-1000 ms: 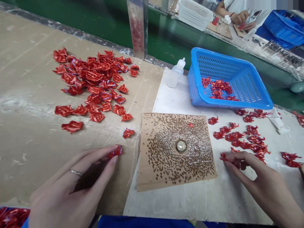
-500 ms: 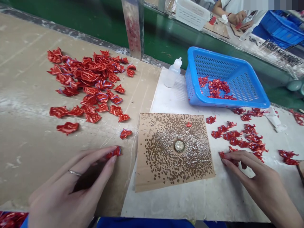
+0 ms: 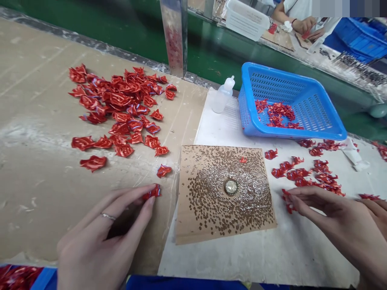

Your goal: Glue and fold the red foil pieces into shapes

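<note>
On either side of a speckled cardboard sheet (image 3: pixel 184 233), I watch two bare hands through the head camera; the left hand (image 3: pixel 90 243), a ring on one finger, has its thumb and forefinger pinched together on a blue-edged red piece (image 3: pixel 155 191) over the brown tabletop (image 3: pixel 39 201); the right hand (image 3: pixel 341 219) has its thumb and fingertips clamped on a curled red piece (image 3: pixel 285 195), near the cardboard's right edge; whether either piece touches the surface below, I cannot tell. Glossy brown spots cover much of the cardboard; a small round cap (image 3: pixel 231 186) holding something pale sits near its middle, and a red scrap (image 3: pixel 243 160) lies towards its far edge. Beyond the left hand I see a loose pile of glossy red pieces (image 3: pixel 121 96); beyond the right hand, more curled red pieces lie on a whitish board (image 3: pixel 193 264), in front of a blue perforated basket (image 3: pixel 320 106) with further red pieces inside; a translucent squeeze bottle (image 3: pixel 222 98) stands upright just left of that basket.
</note>
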Motion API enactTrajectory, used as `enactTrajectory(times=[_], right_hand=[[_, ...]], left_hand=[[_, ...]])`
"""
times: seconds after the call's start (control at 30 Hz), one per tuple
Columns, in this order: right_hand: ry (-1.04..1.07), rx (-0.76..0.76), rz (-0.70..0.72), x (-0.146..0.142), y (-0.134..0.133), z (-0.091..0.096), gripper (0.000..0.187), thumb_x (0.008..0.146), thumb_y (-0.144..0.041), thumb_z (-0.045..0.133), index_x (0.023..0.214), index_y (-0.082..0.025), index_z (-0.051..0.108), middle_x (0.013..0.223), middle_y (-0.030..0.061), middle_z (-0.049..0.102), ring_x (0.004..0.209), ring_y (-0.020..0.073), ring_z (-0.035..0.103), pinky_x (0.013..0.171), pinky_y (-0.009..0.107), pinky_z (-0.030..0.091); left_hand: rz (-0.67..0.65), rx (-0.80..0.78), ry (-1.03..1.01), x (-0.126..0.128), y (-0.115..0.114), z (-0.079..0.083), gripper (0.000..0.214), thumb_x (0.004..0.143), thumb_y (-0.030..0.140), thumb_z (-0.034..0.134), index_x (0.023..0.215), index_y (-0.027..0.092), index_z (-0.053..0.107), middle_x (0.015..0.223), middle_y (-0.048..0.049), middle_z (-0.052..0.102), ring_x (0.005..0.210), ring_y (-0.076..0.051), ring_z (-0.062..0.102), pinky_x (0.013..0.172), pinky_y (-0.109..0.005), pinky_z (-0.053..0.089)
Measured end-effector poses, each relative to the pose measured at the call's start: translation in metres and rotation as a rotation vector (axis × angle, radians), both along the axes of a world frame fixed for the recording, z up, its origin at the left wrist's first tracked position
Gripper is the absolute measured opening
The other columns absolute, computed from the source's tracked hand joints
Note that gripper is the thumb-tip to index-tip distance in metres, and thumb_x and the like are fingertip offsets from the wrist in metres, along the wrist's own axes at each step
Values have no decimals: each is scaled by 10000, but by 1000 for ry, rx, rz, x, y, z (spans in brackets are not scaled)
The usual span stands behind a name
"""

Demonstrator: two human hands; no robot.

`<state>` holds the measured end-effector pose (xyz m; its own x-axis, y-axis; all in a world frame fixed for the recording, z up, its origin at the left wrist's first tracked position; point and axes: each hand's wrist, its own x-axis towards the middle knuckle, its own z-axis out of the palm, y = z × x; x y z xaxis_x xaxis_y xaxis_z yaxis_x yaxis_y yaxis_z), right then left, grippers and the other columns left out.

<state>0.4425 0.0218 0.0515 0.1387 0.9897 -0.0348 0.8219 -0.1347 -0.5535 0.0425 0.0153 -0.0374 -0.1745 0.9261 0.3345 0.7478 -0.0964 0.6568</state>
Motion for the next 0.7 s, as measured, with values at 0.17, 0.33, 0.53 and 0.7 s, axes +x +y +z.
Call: enactTrajectory(times=[0.17, 0.33, 0.53, 0.7], right_hand=[[-22, 4, 121, -6, 15, 0, 551, 923, -828, 750, 849, -308, 914, 857, 68, 909, 653, 278, 871, 535, 303, 708], [-143, -76, 291, 5, 24, 5, 409, 1002, -660, 720, 854, -328, 908, 865, 49, 910, 696, 269, 885, 594, 299, 717], [-144, -36, 348, -2, 27, 17, 428, 1052, -618, 676, 823, -332, 897, 865, 34, 907, 685, 241, 877, 618, 277, 717], [177, -78, 339, -39, 12, 31, 221, 1020, -462, 783, 884, -361, 926, 851, 14, 897, 738, 211, 882, 663, 207, 703]], left_hand=[[-25, 24, -5, 2, -1, 3, 167, 1054, 417, 742, 1199, 380, 817, 1116, 58, 835, 910, -172, 785, 834, -310, 635], [-60, 28, -13, 1, -3, 2, 162, 1053, 398, 745, 1200, 372, 809, 1130, 71, 820, 916, -149, 768, 876, -295, 608], [65, 5, 23, 0, -3, 0, 260, 1050, 471, 726, 1294, 393, 774, 1169, -6, 771, 965, -245, 738, 939, -453, 585], [-149, 93, 21, 46, -28, 21, 303, 1045, 361, 711, 1322, 481, 733, 1175, -35, 767, 1059, -288, 763, 976, -505, 660]])
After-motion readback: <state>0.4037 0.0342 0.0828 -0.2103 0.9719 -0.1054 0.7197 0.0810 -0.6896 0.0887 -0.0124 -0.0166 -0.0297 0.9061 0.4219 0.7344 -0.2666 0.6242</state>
